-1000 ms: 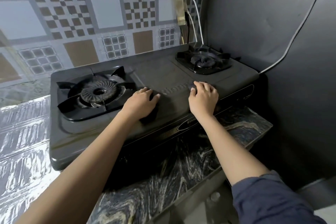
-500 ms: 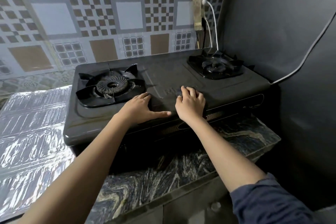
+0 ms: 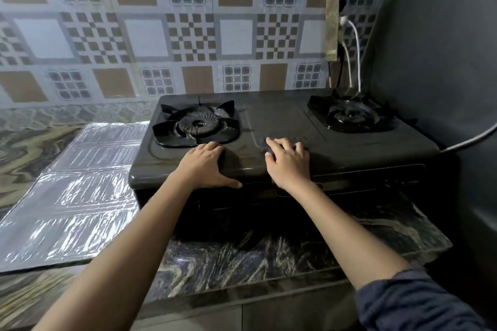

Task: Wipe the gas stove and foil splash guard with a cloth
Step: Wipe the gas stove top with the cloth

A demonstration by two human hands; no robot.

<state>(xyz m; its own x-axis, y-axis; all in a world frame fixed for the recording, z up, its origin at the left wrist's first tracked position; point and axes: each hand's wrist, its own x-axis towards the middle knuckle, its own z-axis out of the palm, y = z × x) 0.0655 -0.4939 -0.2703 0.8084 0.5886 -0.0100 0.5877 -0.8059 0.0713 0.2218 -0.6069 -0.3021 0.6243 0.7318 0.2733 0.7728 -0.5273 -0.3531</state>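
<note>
the black gas stove [image 3: 349,150] sits in the middle of the frame on a dark marble counter [image 3: 269,250]. it has a big burner [image 3: 196,123] left of the middle and a small burner [image 3: 349,115] at the right.

the left hand [image 3: 205,165] lies flat on the stove's front edge, just below the big burner. its fingers are straight, its thumb sticks out to the right, and it holds nothing.

the right hand [image 3: 289,164] rests on the stove top between the two burners, with its fingers bent a little. a small dark lump [image 3: 266,150] peeks out by its thumb. i cannot tell if that is a cloth or if the hand grips it.

the shiny foil splash guard [image 3: 80,191] lies flat on the counter at the left, touching the stove's side. a tiled wall [image 3: 188,35] fills the top of the frame, and a white cable [image 3: 356,48] hangs at the upper right.
</note>
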